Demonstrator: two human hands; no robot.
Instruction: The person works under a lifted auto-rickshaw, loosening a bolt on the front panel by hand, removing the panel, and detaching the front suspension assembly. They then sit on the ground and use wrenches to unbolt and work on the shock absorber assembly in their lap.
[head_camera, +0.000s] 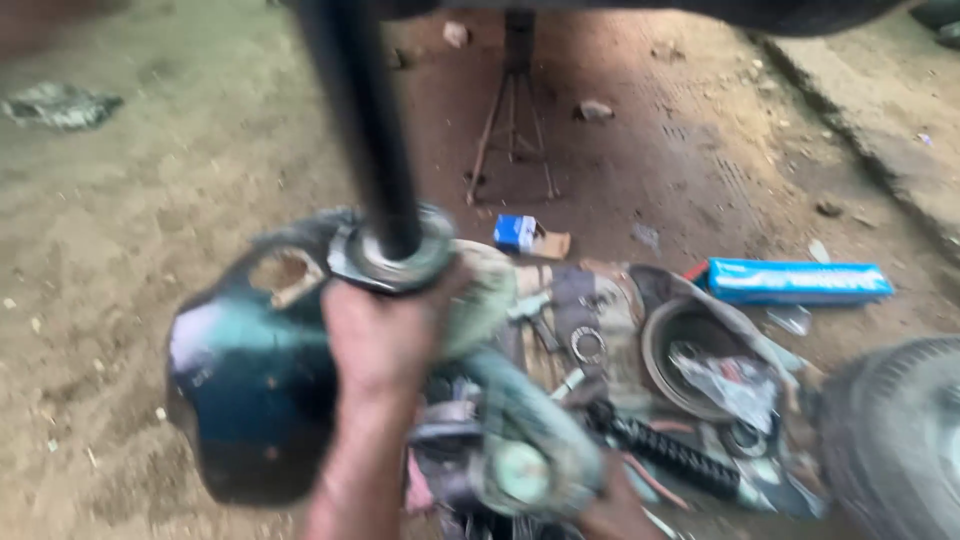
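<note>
A: Where is open room?

B: Left of the black rod (365, 120) is bare dirt ground (120, 230). Right of it lie a jack stand (515, 110) and blue boxes (795, 281).

A: What is unclear?

B: All is blurred. The right hand (612, 510) is cut off; its fingers I cannot tell.

A: The left hand (385, 340)?

B: Its fingers close around the metal collar (395, 262) at the rod's lower end.

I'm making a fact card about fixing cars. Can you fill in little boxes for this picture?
Place: bare dirt ground
Left hand: wrapped round a round metal mount under a black rod
Right hand: low in the frame, mostly hidden, grip unclear
Nearby: long blue box, small blue box, tyre, metal stand
Sharpness: blurry
</note>
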